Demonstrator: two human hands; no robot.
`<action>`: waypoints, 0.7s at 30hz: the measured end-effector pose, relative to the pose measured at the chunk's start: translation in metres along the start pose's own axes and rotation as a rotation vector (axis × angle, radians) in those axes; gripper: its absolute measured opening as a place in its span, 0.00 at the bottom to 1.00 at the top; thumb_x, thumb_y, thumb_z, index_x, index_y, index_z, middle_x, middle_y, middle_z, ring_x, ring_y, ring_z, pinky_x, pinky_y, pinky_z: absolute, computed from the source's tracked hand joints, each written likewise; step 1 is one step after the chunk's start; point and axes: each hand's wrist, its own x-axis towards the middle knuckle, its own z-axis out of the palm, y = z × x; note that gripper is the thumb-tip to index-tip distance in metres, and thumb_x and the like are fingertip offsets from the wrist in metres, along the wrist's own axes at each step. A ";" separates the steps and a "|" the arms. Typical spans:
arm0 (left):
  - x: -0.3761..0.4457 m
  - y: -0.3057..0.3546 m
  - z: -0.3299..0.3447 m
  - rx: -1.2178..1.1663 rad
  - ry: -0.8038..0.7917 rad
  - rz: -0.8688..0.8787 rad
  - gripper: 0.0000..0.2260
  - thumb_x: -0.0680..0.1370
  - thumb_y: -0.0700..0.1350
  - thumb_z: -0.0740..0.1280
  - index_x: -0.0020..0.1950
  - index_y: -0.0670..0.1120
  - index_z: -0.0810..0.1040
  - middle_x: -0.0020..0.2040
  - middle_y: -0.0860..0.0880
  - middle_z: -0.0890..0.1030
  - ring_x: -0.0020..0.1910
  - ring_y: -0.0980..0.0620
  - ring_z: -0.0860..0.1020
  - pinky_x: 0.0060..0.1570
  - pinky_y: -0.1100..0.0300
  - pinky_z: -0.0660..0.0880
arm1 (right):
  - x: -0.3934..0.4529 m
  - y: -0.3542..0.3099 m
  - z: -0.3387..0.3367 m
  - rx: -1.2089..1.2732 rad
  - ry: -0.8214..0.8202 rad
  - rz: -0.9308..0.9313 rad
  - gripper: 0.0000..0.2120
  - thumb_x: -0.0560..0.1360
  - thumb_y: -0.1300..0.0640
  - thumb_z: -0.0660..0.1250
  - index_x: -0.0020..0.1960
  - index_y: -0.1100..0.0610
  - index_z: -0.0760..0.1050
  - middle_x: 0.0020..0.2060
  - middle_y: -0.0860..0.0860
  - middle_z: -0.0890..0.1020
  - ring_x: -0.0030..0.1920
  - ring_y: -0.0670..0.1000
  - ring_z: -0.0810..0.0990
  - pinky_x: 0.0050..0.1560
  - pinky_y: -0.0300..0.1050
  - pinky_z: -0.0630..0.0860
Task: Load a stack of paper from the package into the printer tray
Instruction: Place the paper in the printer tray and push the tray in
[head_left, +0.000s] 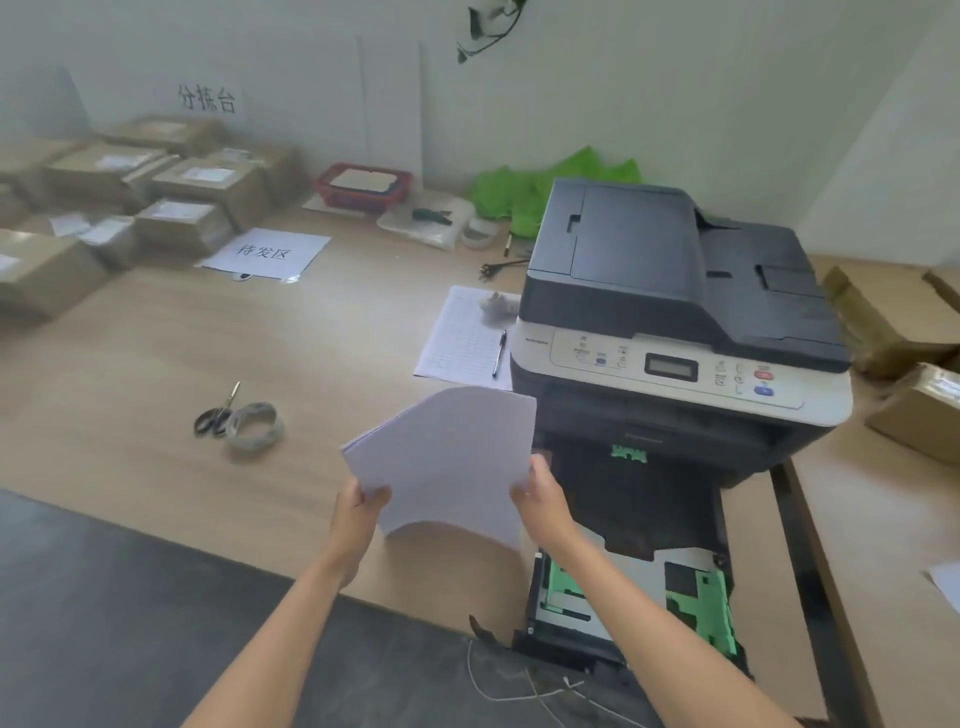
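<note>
A stack of white paper (447, 457) hangs in the air above the table, just left of the printer, its near edge bowed. My left hand (358, 506) grips its lower left corner and my right hand (543, 491) grips its right edge. The dark grey and white printer (675, 312) stands on the table at the right. Its paper tray (631, 605) is pulled out toward me over the table's edge, with green guides showing inside. The paper is left of and above the tray, apart from it. No paper package is in view.
Scissors (215, 413) and a tape roll (257, 423) lie left of the paper. A lined sheet (460, 338) with a pen (500, 353) sits beside the printer. Cardboard boxes (156, 192) fill the far left, more boxes (919, 405) stand at the right. A red basket (363, 184) is at the back.
</note>
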 end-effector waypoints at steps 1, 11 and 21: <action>0.001 -0.002 0.000 -0.001 0.004 -0.010 0.12 0.78 0.32 0.57 0.50 0.47 0.76 0.44 0.53 0.80 0.43 0.57 0.78 0.34 0.75 0.73 | 0.001 0.002 0.004 0.024 0.012 -0.006 0.12 0.78 0.66 0.58 0.60 0.58 0.70 0.48 0.44 0.77 0.54 0.47 0.78 0.44 0.29 0.76; 0.010 -0.014 -0.004 0.128 0.080 -0.074 0.08 0.78 0.34 0.58 0.47 0.42 0.76 0.42 0.47 0.78 0.44 0.47 0.74 0.35 0.62 0.72 | 0.007 0.003 -0.001 -0.009 0.056 -0.018 0.10 0.77 0.68 0.60 0.53 0.60 0.77 0.46 0.53 0.81 0.49 0.53 0.79 0.49 0.44 0.77; 0.032 0.078 -0.027 1.300 0.087 0.345 0.19 0.70 0.29 0.54 0.53 0.46 0.74 0.46 0.41 0.81 0.48 0.39 0.77 0.38 0.56 0.59 | 0.031 -0.075 -0.047 -0.293 0.006 -0.266 0.15 0.68 0.57 0.75 0.54 0.54 0.81 0.42 0.49 0.85 0.42 0.39 0.81 0.43 0.28 0.73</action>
